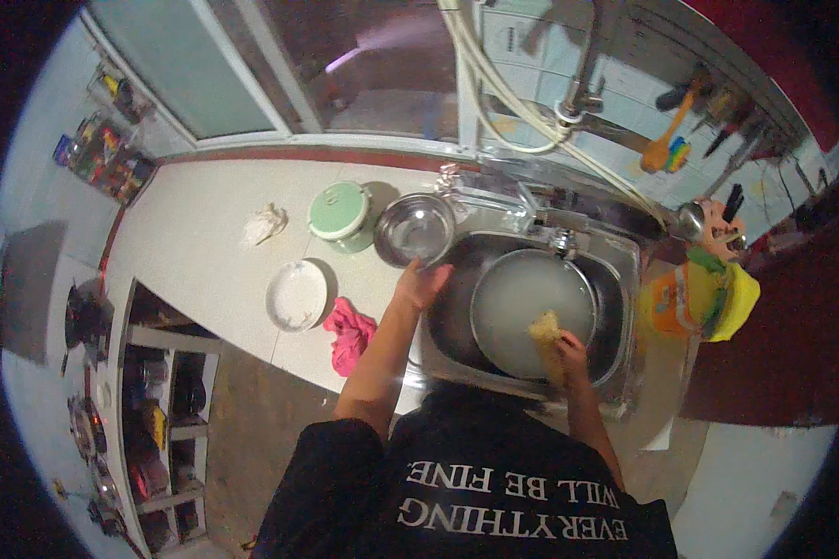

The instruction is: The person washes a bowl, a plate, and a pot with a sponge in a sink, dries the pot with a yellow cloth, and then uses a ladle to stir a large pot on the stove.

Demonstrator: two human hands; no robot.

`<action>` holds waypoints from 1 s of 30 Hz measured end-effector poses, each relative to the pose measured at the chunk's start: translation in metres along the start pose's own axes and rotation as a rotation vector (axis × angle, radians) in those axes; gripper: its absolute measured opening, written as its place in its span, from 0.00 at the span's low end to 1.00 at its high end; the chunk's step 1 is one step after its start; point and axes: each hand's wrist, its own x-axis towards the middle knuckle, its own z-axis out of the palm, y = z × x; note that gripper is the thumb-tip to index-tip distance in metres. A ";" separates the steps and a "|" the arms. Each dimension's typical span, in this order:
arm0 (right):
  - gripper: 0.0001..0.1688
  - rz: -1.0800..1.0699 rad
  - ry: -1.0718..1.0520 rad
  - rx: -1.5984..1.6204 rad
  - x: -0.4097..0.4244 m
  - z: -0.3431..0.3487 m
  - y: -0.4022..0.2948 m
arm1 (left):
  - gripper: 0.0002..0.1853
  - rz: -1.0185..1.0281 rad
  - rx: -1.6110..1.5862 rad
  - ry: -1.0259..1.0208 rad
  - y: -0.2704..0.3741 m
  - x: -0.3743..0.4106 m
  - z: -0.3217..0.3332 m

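My left hand [423, 285] is at the near rim of a stainless steel bowl [414, 230], which sits on the counter at the sink's left edge; whether the fingers grip the rim cannot be told. In my right hand [570, 353] is a yellowish sponge or scrubbing cloth [545, 327], over a large round metal basin [510, 300] of cloudy water. That basin stands inside the stainless steel sink [454, 328], under the faucet [563, 241].
Left of the bowl stands a green lidded container [339, 213]. Nearer are a white bowl [297, 295] and a pink cloth [349, 339]; a crumpled whitish bag or cloth [266, 223] lies farther left. A yellow-and-orange bag [699, 297] is right of the sink.
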 end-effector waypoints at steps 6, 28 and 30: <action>0.16 0.173 0.148 0.070 -0.009 0.002 -0.007 | 0.17 0.219 0.097 -0.053 -0.024 0.025 -0.003; 0.28 -0.071 -0.307 -1.383 0.006 0.078 -0.044 | 0.24 -0.006 1.726 -0.084 -0.140 0.005 0.002; 0.26 -0.118 -0.094 -1.488 0.029 0.067 -0.006 | 0.22 -0.208 1.402 -0.123 -0.141 -0.001 0.000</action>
